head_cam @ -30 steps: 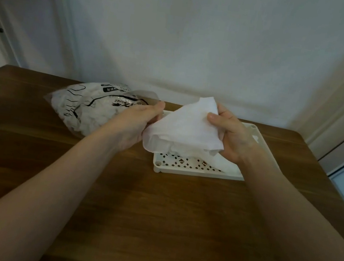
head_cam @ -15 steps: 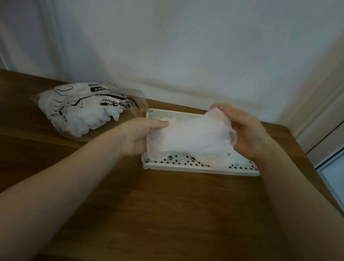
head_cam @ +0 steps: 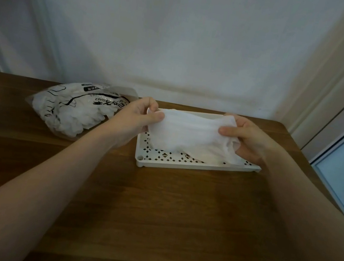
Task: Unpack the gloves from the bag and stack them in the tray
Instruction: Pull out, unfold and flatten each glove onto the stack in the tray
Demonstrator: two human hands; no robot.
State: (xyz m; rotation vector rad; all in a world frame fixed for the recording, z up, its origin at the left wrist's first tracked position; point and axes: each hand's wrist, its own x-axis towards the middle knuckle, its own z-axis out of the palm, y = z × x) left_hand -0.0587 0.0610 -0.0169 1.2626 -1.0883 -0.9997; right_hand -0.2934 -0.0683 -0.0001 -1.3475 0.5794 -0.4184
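Wide wooden desk (head_cam: 155, 206) filling the lower frame, pale wall behind it. At 10 o'clock from the desk's middle, clear plastic bag (head_cam: 73, 109) lying on its side, printed with black lettering, stuffed with crumpled white gloves, mouth turned toward 3 o'clock. At 1 o'clock from the middle, just beside the bag, white perforated tray (head_cam: 175, 164) flat on the desk, one corner peg hole showing at its near-left corner. Above the tray, thin translucent white glove (head_cam: 190, 133) stretched sideways between both hands, lower edge drooping onto the tray floor at about 4 o'clock; cannot tell whether more gloves lie beneath it. Left hand (head_cam: 134, 120) at the glove's 9 o'clock end, thumb and curled fingers pinching the edge. Right hand (head_cam: 247, 139) at the 3 o'clock end, thumb on top, fingers curled under, pinching the bunched material. Both forearms bare, reaching in from 7 and 5 o'clock.
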